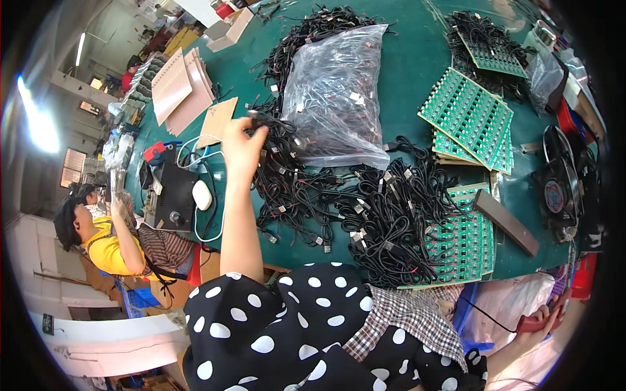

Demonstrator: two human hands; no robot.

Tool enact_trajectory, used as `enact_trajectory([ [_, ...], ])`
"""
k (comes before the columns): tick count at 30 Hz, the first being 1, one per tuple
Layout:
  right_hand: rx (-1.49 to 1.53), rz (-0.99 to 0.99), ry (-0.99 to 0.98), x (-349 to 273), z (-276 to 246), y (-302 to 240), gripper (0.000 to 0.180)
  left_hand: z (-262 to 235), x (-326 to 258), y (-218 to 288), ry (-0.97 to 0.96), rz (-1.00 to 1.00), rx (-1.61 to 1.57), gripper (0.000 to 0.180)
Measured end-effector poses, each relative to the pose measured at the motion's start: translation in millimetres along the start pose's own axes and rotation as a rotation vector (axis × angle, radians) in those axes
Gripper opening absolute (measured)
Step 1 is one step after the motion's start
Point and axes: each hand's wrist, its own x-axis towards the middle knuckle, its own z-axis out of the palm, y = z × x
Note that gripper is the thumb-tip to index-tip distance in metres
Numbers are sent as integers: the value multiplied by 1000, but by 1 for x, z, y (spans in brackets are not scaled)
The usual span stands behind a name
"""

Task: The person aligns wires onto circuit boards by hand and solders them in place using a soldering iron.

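Note:
My left hand [242, 148] reaches forward over the table, its fingers closed on a black USB cable [277, 133] at the edge of a tangled heap. Far to the lower right, my right hand [536, 333] grips a soldering iron [542, 319] by its red handle, with a black cord running from it. More black USB cables [391, 215] lie piled in front of me. Beside them a green circuit board panel [466, 244] has cable ends with red wires lying across its rows. A dark flat bar [505, 223] rests over that panel's right edge.
A clear plastic bag [336, 98] full of cables lies mid-table. Stacked circuit panels [468, 117] stand to the right, near a black fan [557, 186]. To the left are a black box with a knob [175, 199], a white mouse [202, 194] and cardboard sheets [189, 94]. A person in yellow [112, 247] sits left.

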Motion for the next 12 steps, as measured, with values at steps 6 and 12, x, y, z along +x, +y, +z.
enact_trajectory([
  [6,-18,-52,40,-3,-1,-1,51,-44,-21,42,-60,-57,-1050,16],
  [12,-51,-13,-287,17,-20,-2,58,-40,-60,-6,-624,110,-693,27],
])
